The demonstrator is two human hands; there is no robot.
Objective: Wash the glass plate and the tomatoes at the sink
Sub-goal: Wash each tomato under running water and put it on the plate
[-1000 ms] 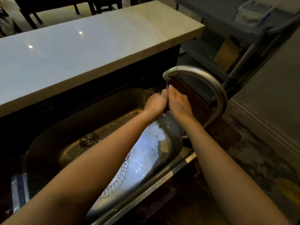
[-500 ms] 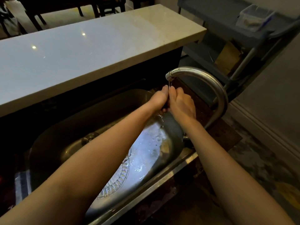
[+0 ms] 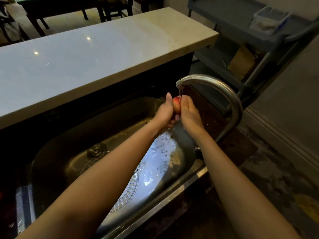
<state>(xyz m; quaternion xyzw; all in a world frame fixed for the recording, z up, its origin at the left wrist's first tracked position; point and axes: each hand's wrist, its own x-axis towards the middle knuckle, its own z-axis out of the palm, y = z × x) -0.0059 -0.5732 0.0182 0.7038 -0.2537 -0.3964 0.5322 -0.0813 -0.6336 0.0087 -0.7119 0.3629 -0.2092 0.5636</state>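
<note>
tomato (image 3: 176,105) is clasped between left hand (image 3: 164,113) and right hand (image 3: 189,114), fingers curled round it, directly under the tap (image 3: 215,81) stream. glass plate (image 3: 133,187) is seated in the sink (image 3: 112,121) below, under the left forearm.

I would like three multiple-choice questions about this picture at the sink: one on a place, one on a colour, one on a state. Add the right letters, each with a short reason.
1. Where does the glass plate lie?
A. on the counter
B. in the sink
C. on the floor

2. What colour is the tomato?
A. green
B. black
C. red

3. In what state is the tap?
A. running
B. off
C. covered with a cloth

Answers:
1 B: its patterned rim shows on the sink bottom under the left forearm.
2 C: red skin shows between the left hand and the right hand.
3 A: a thin stream of water falls from its mouth onto the tomato.
</note>
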